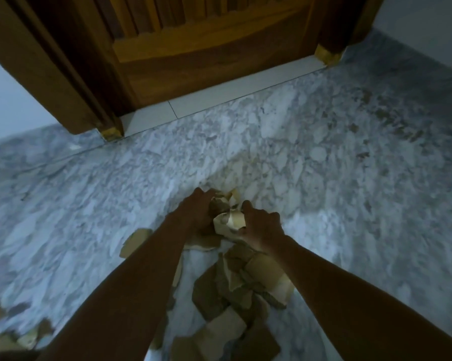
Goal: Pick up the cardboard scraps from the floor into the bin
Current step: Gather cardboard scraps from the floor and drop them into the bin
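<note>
Both my arms reach forward over a marbled floor. My left hand [193,212] and my right hand [261,227] close from either side on a bunch of torn brown cardboard scraps [227,220], fingers curled round them. A larger pile of cardboard scraps [240,290] lies on the floor just below my hands, between my forearms. One flat cardboard scrap [136,241] lies left of my left forearm. More scraps [16,334] sit at the bottom left corner. No bin is in view.
A wooden door [206,48] in a dark frame stands ahead, with a pale threshold strip [219,100] at its foot. Walls rise at the left and right. Grey-white marbled floor [349,178] spreads around the scraps.
</note>
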